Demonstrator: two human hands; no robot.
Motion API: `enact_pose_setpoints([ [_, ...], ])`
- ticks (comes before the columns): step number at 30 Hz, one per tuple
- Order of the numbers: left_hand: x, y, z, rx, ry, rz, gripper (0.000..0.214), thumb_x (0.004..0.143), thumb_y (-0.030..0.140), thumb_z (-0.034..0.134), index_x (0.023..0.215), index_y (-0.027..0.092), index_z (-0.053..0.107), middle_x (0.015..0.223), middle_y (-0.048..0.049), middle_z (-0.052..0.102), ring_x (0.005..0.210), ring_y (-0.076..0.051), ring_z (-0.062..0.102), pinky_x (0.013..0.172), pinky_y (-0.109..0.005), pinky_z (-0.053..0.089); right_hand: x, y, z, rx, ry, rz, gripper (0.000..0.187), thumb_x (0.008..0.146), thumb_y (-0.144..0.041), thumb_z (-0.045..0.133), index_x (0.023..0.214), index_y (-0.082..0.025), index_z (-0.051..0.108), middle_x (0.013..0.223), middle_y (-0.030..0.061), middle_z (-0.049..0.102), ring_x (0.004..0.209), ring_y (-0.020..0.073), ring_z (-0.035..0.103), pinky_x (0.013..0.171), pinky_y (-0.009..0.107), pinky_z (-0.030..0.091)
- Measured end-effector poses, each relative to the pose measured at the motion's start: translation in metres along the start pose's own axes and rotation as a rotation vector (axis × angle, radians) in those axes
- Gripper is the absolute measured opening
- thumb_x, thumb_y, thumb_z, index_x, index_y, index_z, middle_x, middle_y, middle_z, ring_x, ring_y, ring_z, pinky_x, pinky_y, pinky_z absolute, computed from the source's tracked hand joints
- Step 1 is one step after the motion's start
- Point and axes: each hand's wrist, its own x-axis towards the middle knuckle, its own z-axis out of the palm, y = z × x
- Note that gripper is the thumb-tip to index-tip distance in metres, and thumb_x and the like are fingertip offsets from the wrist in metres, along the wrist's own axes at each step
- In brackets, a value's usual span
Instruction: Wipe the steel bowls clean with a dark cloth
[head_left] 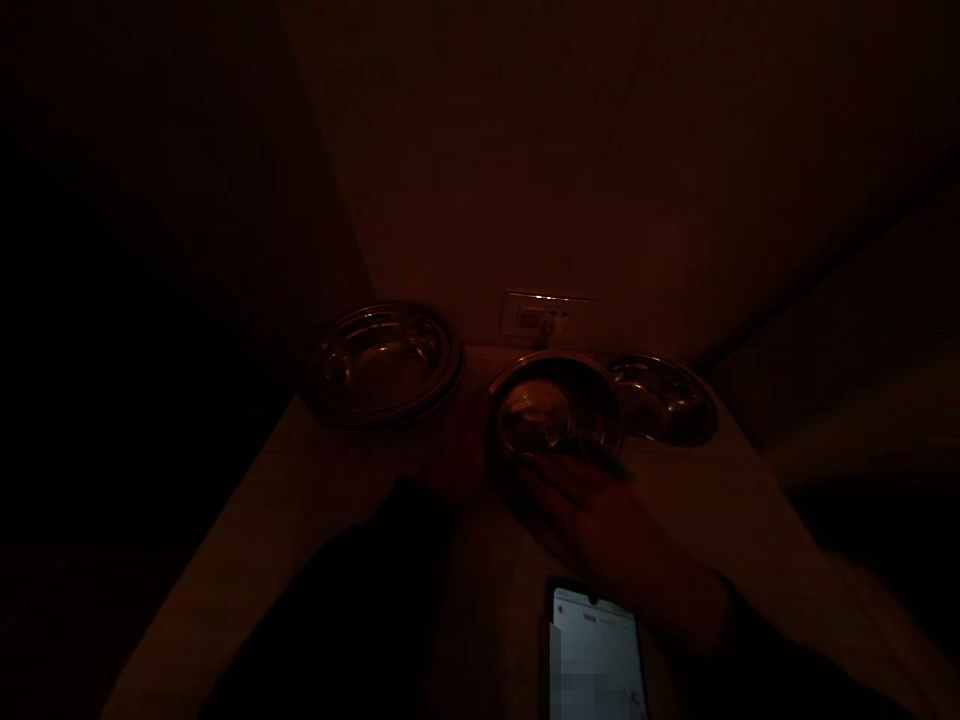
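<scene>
The scene is very dark. A round steel bowl (pixel 555 410) stands tilted towards me on a pale table (pixel 247 530), near the back wall. My left hand (pixel 459 450), coming out of a dark sleeve, is cupped against the bowl's left side. My right hand (pixel 600 525) lies at the bowl's near rim and touches it. Its fingers are too dim to make out.
A wide steel plate (pixel 386 365) sits at the back left and another steel dish (pixel 664 400) at the back right. A lit phone (pixel 594 650) lies at the near edge. A wall socket (pixel 544 318) is behind the bowl. Darkness hides both sides.
</scene>
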Motion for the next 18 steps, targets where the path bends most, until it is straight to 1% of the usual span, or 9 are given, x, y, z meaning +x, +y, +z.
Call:
enact_pose_setpoints([
  [3, 0.002, -0.003, 0.000, 0.076, 0.052, -0.033, 0.040, 0.091, 0.042, 0.037, 0.100, 0.016, 0.066, 0.103, -0.0094, 0.071, 0.104, -0.025, 0.063, 0.095, -0.036, 0.047, 0.011, -0.004, 0.008, 0.074, 0.079, -0.013, 0.038, 0.094, -0.026, 0.048, 0.128, -0.010, 0.053, 0.125, 0.0152, 0.062, 0.113, 0.0260, 0.059, 0.095, 0.044, 0.052],
  [6, 0.004, -0.005, -0.002, 0.101, 0.060, -0.001, 0.035, 0.091, 0.038, 0.040, 0.102, 0.017, 0.066, 0.102, -0.0097, 0.071, 0.103, -0.024, 0.063, 0.096, -0.037, 0.045, 0.017, -0.006, 0.010, 0.082, 0.108, -0.004, 0.040, 0.095, -0.028, 0.046, 0.129, -0.007, 0.052, 0.127, 0.0166, 0.061, 0.115, 0.0269, 0.058, 0.096, 0.043, 0.051],
  [9, 0.005, -0.001, -0.003, 0.104, 0.044, 0.026, 0.032, 0.091, 0.036, 0.042, 0.099, 0.017, 0.067, 0.099, -0.0086, 0.072, 0.099, -0.023, 0.064, 0.095, -0.035, 0.046, 0.012, -0.004, 0.003, 0.031, 0.036, -0.002, 0.042, 0.094, -0.026, 0.048, 0.131, -0.008, 0.051, 0.127, 0.0151, 0.061, 0.112, 0.0278, 0.059, 0.092, 0.044, 0.054],
  [11, 0.005, 0.003, -0.003, 0.100, 0.028, 0.019, 0.034, 0.092, 0.036, 0.039, 0.095, 0.017, 0.068, 0.097, -0.0075, 0.072, 0.097, -0.023, 0.064, 0.091, -0.034, 0.048, 0.005, -0.001, -0.003, -0.020, -0.034, 0.005, 0.042, 0.091, -0.024, 0.053, 0.131, -0.011, 0.051, 0.126, 0.0141, 0.062, 0.111, 0.0288, 0.060, 0.090, 0.046, 0.054],
  [13, 0.005, 0.006, -0.003, 0.079, -0.011, 0.009, 0.039, 0.094, 0.037, 0.035, 0.093, 0.017, 0.068, 0.094, -0.0061, 0.073, 0.093, -0.021, 0.065, 0.086, -0.032, 0.050, -0.003, 0.002, -0.008, -0.072, -0.070, 0.017, 0.043, 0.087, -0.020, 0.058, 0.129, -0.013, 0.054, 0.124, 0.0133, 0.063, 0.109, 0.0303, 0.061, 0.088, 0.049, 0.055],
  [16, 0.005, 0.009, -0.002, 0.031, -0.089, 0.014, 0.042, 0.095, 0.038, 0.032, 0.091, 0.018, 0.069, 0.086, -0.0040, 0.074, 0.084, -0.019, 0.066, 0.079, -0.029, 0.052, -0.009, 0.005, -0.010, -0.121, -0.052, 0.004, 0.045, 0.081, -0.014, 0.062, 0.126, -0.013, 0.056, 0.121, 0.0130, 0.065, 0.104, 0.0309, 0.063, 0.085, 0.049, 0.056],
  [18, 0.006, 0.008, -0.002, 0.000, -0.103, 0.008, 0.046, 0.096, 0.039, 0.029, 0.089, 0.017, 0.069, 0.082, -0.0041, 0.074, 0.081, -0.019, 0.066, 0.075, -0.028, 0.052, -0.010, 0.005, -0.009, -0.130, -0.016, -0.024, 0.046, 0.081, -0.013, 0.063, 0.126, -0.012, 0.057, 0.119, 0.0138, 0.066, 0.102, 0.0305, 0.064, 0.083, 0.047, 0.056],
])
